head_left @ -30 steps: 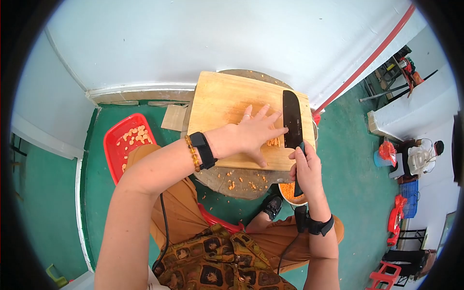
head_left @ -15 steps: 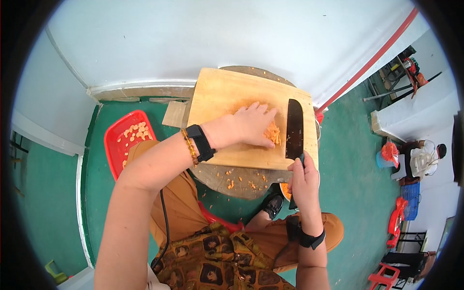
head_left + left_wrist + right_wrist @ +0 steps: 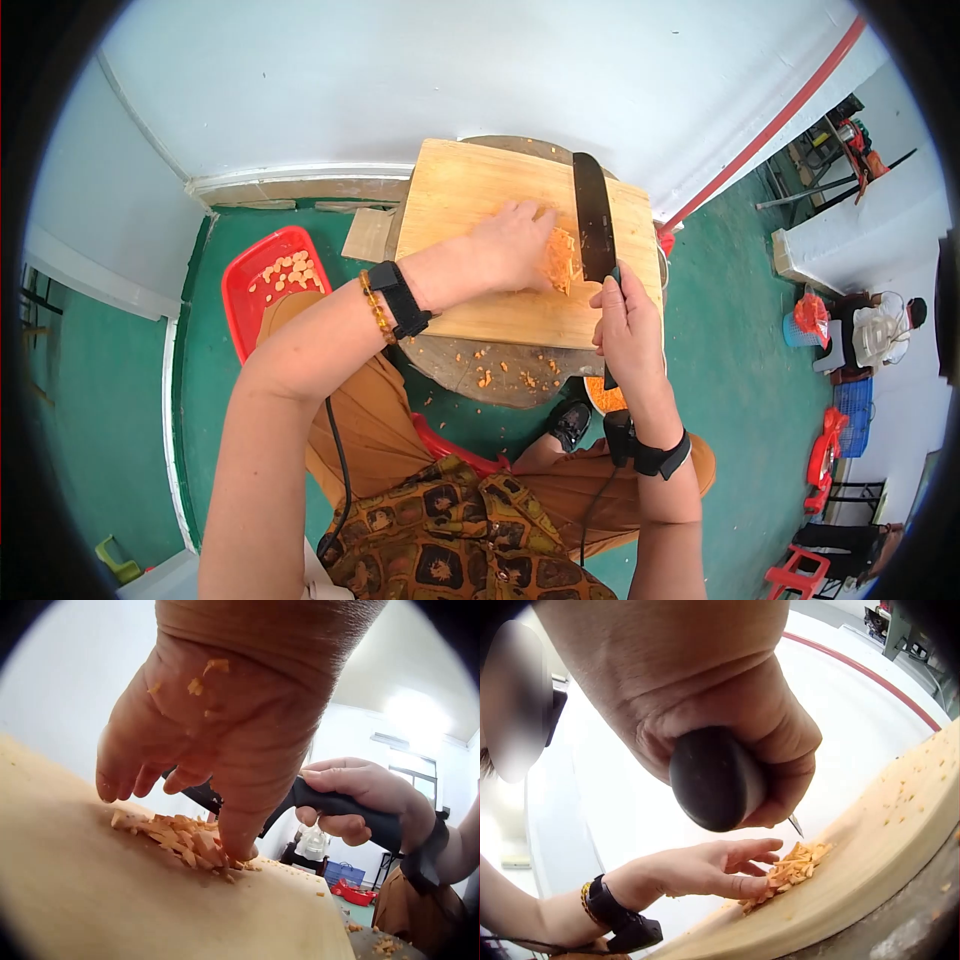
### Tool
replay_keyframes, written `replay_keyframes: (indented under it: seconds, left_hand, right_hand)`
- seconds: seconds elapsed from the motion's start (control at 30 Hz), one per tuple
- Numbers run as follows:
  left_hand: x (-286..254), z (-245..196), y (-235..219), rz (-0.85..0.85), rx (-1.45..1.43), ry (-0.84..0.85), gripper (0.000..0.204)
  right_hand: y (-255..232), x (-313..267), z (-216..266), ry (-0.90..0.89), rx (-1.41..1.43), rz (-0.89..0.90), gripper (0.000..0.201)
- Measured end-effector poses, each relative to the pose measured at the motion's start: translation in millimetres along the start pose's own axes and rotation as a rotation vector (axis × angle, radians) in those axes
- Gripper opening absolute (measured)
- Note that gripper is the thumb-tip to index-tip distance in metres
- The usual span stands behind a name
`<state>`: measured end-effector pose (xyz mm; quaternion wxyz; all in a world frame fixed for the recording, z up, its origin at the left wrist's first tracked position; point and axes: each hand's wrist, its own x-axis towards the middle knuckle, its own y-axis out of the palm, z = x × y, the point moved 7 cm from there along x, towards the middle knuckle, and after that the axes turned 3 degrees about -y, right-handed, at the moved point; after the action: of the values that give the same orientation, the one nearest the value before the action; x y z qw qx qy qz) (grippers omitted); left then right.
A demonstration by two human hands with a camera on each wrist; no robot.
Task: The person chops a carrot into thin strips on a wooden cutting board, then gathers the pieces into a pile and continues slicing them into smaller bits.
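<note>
Orange shreds [image 3: 563, 262] lie heaped on the board [image 3: 450, 190], between the left hand [image 3: 513, 246] and the knife [image 3: 596, 220]. The left hand arches over the heap's near side, loosely spread, thumb and fingers pointing down around it and closed on nothing. The right hand [image 3: 632, 325] grips the knife's black handle, fingers wrapped round it. The board rests on a round block [image 3: 430, 362] strewn with crumbs. A red tray [image 3: 234, 303] holding orange slices [image 3: 295, 272] stands on the floor to the left.
</note>
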<state>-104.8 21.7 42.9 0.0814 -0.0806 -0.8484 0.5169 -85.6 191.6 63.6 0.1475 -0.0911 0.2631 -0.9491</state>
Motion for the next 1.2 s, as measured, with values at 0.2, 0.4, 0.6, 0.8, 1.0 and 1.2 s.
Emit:
replay_keyframes:
  seconds: [0.2,0.4,0.6,0.8,1.0,1.2]
  left_hand:
    - [-5.5,5.7,-12.2,0.132,0.029,-0.13,0.083]
    - [8.0,38.3,-54.1,-0.096,-0.042,-0.062,0.076]
    - [9.0,108.6,-101.7,-0.317,-0.778,-0.44,0.068]
    - [-9.0,166.0,-109.8,-0.66,-1.534,-0.549,0.047]
    - [-22.7,195.2,-112.6,-0.802,-1.755,-0.681,0.034]
    - [-33.9,217.9,-109.6,-0.882,-1.813,-0.712,0.03]
  right_hand:
    - [-7.9,-1.6,-0.8,0.021,-0.06,0.05,0.039]
    - [-7.2,6.4,-13.0,-0.116,-0.184,0.072,0.038]
    - [-13.1,13.4,-11.2,-0.054,-0.169,0.064,0.037]
    - [-9.1,17.9,-25.4,-0.066,-0.201,0.103,0.037]
    - [-12.4,21.5,-21.2,-0.113,-0.167,0.099,0.036]
    - [-12.9,21.1,-14.2,0.075,-0.178,0.164,0.034]
